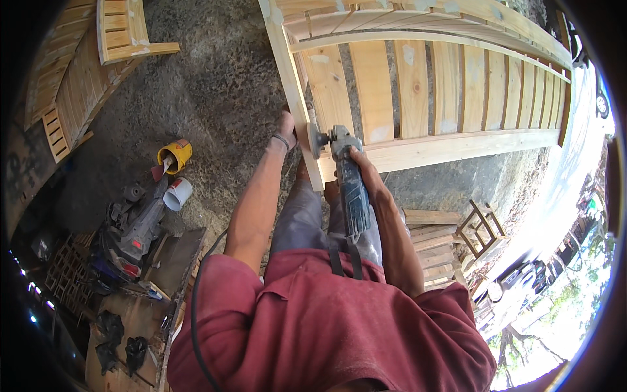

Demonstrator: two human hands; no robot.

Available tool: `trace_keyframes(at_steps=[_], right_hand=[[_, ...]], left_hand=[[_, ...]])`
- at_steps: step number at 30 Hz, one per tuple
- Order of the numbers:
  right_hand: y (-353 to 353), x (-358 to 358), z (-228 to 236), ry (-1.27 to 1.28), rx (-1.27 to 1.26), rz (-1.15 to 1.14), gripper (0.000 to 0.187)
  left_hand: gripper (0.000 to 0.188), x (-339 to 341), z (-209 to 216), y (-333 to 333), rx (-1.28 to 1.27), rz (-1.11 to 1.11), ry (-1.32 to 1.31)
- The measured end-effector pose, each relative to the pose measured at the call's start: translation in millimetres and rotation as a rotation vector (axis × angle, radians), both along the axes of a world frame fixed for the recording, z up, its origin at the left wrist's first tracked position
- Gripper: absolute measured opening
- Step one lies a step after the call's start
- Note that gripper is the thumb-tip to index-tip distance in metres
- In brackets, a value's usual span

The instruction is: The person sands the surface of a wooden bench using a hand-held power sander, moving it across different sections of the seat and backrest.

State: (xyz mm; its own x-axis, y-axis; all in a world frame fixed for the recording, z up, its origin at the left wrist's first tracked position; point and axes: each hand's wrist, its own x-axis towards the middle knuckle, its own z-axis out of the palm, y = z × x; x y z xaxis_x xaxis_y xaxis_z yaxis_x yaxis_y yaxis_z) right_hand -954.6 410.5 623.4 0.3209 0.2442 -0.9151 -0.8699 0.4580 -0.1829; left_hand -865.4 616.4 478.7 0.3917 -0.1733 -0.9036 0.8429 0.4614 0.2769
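My right hand (360, 163) is closed around the body of an angle grinder (353, 189) with a dark, worn casing. The round disc (316, 140) at the grinder's head lies against the inner face of a pale wooden end board (302, 117). On the board's outer side, my left hand (286, 128) grips it, with the fingers mostly hidden by the wood. That board belongs to a large slatted wooden frame (411, 85), which looks like a bench and has pale filler patches on several slats. From the grinder a dark cord (194, 307) seems to lead back past my left arm.
Other slatted wooden furniture (98, 78) stands at the far left. A yellow bucket (175, 157) and a white bucket (177, 194) lie left of me, beside a grey power machine (138, 228). To the right are stacked planks (431, 242) and a small wooden frame (481, 230).
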Motion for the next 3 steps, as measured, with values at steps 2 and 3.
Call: trace_keyframes(at_steps=[2, 3], right_hand=[[2.4, -10.9, 0.3, -0.036, -0.032, -0.013, 0.047], [5.4, -7.8, 3.7, -0.042, -0.025, -0.022, 0.048]], left_hand=[[0.046, 1.1, 4.5, -0.2, 0.014, 0.026, 0.026], [0.046, 4.2, 6.1, 0.9, 0.014, 0.029, 0.020]])
